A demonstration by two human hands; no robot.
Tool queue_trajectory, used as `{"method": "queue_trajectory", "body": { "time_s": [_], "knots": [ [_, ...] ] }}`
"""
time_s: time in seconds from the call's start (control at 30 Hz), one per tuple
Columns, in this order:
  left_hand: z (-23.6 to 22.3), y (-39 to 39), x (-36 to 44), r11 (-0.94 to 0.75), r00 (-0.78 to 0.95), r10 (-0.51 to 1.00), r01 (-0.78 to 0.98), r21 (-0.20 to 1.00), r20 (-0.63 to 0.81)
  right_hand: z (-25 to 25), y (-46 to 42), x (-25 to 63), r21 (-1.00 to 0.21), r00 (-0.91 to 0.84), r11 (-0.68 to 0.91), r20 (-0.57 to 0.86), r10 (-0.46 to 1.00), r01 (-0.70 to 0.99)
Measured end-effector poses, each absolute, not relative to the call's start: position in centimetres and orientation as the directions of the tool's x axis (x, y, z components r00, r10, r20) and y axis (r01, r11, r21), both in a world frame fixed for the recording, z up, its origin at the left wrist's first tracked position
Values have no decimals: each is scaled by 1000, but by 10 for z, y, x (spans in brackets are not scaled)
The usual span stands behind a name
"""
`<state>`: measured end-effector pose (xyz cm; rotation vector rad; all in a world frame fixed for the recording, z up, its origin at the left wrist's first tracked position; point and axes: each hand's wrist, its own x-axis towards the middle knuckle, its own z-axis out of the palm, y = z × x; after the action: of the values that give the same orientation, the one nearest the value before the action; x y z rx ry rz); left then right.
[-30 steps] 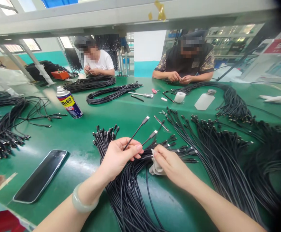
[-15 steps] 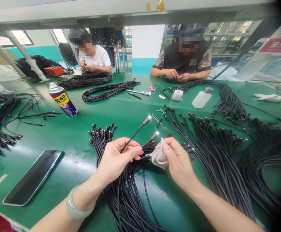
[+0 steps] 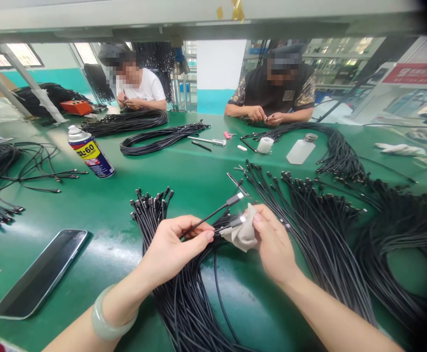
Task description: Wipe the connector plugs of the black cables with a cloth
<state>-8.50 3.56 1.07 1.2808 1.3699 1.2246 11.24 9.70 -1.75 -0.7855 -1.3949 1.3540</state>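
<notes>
Fingers: left hand [image 3: 172, 252] pinches a black USB-C cable [image 3: 213, 213]; right hand [image 3: 275, 244] pinches a beige cloth [image 3: 245, 232] around a second plug [image 3: 235, 221].
Cable axis: I see it slanting up and rightward, metal plug pointing away, above a cable bundle [image 3: 186, 300].
Around: a spray can [image 3: 90, 152] and a phone [image 3: 39, 274] lie left of my view's hands.
Containers: a white plastic bottle [image 3: 300, 152] stands farther off; I cannot tell its contents.

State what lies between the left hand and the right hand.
In the head view, a crumpled beige cloth and a silver-tipped black cable lie there.

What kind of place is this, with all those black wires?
It looks like a factory workshop: a long green workbench, piles of black cables with plugs, and a worker and another sitting across it.
</notes>
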Motion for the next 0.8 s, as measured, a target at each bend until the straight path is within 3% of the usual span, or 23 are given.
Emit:
{"method": "queue_trajectory", "body": {
  "time_s": [0.17,0.3,0.47,0.6,0.8],
  "knots": [
    [9,34,-83,-161,-74,979,298,941,191,-16,91,111,-970,-361,174,225,905,-168],
    [7,33,-80,-377,-12,913,357,854,408,-17,81,108,-974,-471,185,226,853,-132],
    [2,31,-77,-537,17,807,435,723,590,-13,74,108,-922,-481,383,306,821,66],
    [-1,29,-73,-591,40,758,462,661,651,-12,76,110,-872,-520,462,323,790,160],
    [0,27,-70,-575,31,778,435,693,627,-11,75,110,-788,-481,557,393,784,263]
  ]
}}
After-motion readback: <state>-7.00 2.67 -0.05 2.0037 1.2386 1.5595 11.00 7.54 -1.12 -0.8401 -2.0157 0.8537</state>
